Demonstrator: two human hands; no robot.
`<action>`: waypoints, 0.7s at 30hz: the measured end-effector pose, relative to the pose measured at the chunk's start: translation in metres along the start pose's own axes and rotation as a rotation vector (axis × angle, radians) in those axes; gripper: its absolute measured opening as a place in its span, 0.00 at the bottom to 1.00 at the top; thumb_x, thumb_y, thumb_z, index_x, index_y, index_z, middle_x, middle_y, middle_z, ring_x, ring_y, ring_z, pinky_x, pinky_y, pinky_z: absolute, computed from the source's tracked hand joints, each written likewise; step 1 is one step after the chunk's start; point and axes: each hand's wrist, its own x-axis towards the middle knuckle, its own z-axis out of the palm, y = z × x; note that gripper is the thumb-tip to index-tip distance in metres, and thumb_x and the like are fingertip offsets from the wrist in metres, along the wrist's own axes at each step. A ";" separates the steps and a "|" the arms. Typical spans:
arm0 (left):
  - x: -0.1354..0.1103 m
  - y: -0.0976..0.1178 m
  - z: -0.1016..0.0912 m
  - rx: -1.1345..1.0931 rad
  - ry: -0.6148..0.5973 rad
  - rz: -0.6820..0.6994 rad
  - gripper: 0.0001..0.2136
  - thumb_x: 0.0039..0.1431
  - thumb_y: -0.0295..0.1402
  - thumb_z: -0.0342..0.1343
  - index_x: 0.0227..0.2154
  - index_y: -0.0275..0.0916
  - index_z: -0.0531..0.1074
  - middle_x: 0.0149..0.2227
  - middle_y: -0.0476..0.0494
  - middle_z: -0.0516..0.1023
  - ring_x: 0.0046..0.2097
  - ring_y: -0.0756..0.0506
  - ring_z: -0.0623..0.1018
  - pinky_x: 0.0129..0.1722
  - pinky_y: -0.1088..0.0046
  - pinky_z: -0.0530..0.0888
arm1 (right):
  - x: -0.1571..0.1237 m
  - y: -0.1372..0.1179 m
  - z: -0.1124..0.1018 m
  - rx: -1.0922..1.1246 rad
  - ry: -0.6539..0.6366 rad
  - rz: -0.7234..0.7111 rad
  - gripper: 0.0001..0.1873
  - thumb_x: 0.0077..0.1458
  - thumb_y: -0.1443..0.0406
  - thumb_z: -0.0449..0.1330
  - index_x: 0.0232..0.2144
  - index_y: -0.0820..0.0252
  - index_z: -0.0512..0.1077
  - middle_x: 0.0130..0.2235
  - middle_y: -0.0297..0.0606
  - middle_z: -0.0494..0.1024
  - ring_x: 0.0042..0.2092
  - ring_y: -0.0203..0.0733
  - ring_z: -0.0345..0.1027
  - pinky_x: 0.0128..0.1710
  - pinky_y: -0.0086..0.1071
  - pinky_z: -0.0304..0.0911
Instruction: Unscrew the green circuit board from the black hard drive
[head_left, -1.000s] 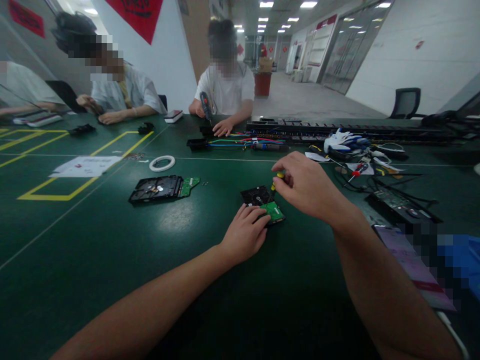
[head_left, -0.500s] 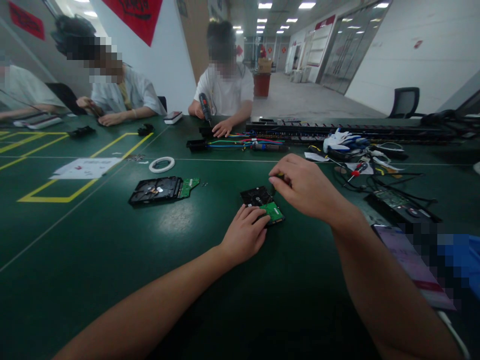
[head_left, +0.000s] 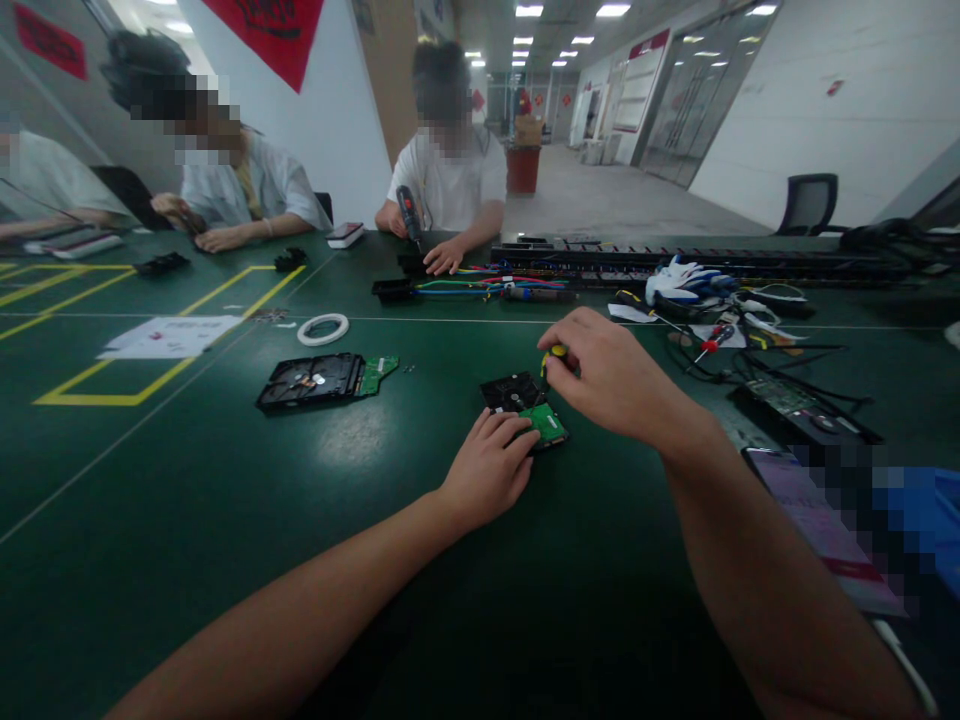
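Note:
A small black hard drive (head_left: 513, 391) with a green circuit board (head_left: 545, 423) lies on the green table (head_left: 225, 520) in front of me. My left hand (head_left: 487, 470) rests on its near edge, fingers pressed flat on the board, holding it down. My right hand (head_left: 611, 375) is closed around a yellow-handled screwdriver (head_left: 554, 353), whose tip points down at the drive's far right side.
A second opened hard drive (head_left: 319, 378) lies to the left, with a white tape ring (head_left: 323, 327) and a paper sheet (head_left: 171, 335) behind it. Cables, gloves (head_left: 686, 282) and tools crowd the right. Two people sit across the table; one holds an electric screwdriver (head_left: 409, 212).
My right hand's fingers have shifted round the screwdriver handle, whose yellow top was hidden and shows again. The left hand and the drive have stayed put.

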 end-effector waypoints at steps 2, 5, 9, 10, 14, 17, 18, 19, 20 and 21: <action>0.000 0.000 0.000 0.003 -0.001 0.002 0.19 0.68 0.31 0.55 0.60 0.41 0.73 0.61 0.37 0.75 0.63 0.34 0.71 0.69 0.40 0.64 | 0.000 0.000 0.000 0.000 -0.002 0.001 0.09 0.62 0.70 0.58 0.42 0.62 0.77 0.46 0.47 0.78 0.47 0.51 0.72 0.51 0.42 0.65; 0.000 0.000 0.000 0.011 -0.004 0.003 0.19 0.69 0.31 0.55 0.60 0.41 0.73 0.61 0.38 0.75 0.63 0.34 0.71 0.69 0.41 0.64 | -0.001 0.000 -0.001 -0.005 -0.008 -0.011 0.08 0.63 0.69 0.58 0.42 0.61 0.78 0.45 0.46 0.78 0.47 0.50 0.72 0.51 0.41 0.64; 0.000 0.000 0.001 0.006 0.001 0.000 0.18 0.69 0.31 0.55 0.60 0.40 0.73 0.61 0.37 0.75 0.63 0.34 0.71 0.69 0.40 0.63 | -0.001 0.002 0.000 -0.012 -0.057 -0.032 0.08 0.66 0.66 0.59 0.42 0.61 0.78 0.44 0.44 0.79 0.46 0.49 0.72 0.50 0.40 0.64; 0.000 0.000 0.001 0.004 0.001 0.000 0.18 0.68 0.31 0.55 0.60 0.41 0.73 0.61 0.37 0.75 0.63 0.34 0.71 0.69 0.40 0.63 | -0.001 0.003 0.001 -0.014 -0.064 -0.037 0.08 0.66 0.66 0.60 0.43 0.61 0.78 0.44 0.44 0.79 0.46 0.49 0.72 0.50 0.40 0.64; 0.000 0.000 0.000 0.008 -0.006 0.001 0.19 0.68 0.31 0.55 0.60 0.40 0.73 0.61 0.37 0.75 0.63 0.34 0.71 0.69 0.40 0.63 | -0.001 0.005 0.003 -0.036 -0.076 -0.034 0.07 0.64 0.66 0.62 0.44 0.60 0.78 0.45 0.44 0.80 0.46 0.49 0.73 0.49 0.39 0.64; 0.000 0.001 0.000 0.012 -0.003 -0.001 0.18 0.69 0.31 0.54 0.60 0.40 0.73 0.61 0.37 0.75 0.63 0.34 0.71 0.69 0.41 0.63 | -0.001 0.006 0.004 -0.049 -0.087 -0.031 0.07 0.63 0.67 0.62 0.44 0.60 0.77 0.45 0.44 0.80 0.46 0.49 0.74 0.48 0.40 0.64; 0.000 0.001 0.001 0.013 0.000 -0.001 0.18 0.69 0.31 0.54 0.60 0.40 0.73 0.61 0.37 0.75 0.63 0.34 0.71 0.69 0.41 0.63 | -0.001 0.006 0.004 -0.052 -0.087 -0.033 0.07 0.63 0.67 0.62 0.44 0.60 0.77 0.45 0.44 0.80 0.46 0.49 0.74 0.49 0.40 0.64; 0.000 0.001 0.001 0.013 0.002 0.001 0.18 0.69 0.31 0.54 0.60 0.40 0.73 0.61 0.37 0.75 0.63 0.34 0.71 0.69 0.41 0.63 | -0.001 0.006 0.004 -0.055 -0.085 -0.033 0.07 0.62 0.68 0.62 0.44 0.60 0.77 0.45 0.44 0.80 0.46 0.49 0.74 0.49 0.40 0.64; 0.000 0.000 0.001 0.013 0.003 0.002 0.18 0.69 0.31 0.54 0.60 0.40 0.73 0.61 0.37 0.75 0.63 0.34 0.71 0.69 0.41 0.63 | -0.001 0.006 0.004 -0.058 -0.082 -0.032 0.07 0.62 0.68 0.62 0.43 0.60 0.77 0.45 0.44 0.80 0.46 0.49 0.74 0.49 0.40 0.65; 0.000 0.000 0.001 0.014 0.001 0.003 0.18 0.69 0.31 0.54 0.60 0.40 0.73 0.61 0.37 0.75 0.63 0.34 0.71 0.69 0.41 0.63 | -0.001 0.006 0.004 -0.059 -0.078 -0.030 0.07 0.62 0.68 0.62 0.43 0.61 0.77 0.45 0.44 0.80 0.46 0.50 0.74 0.49 0.40 0.65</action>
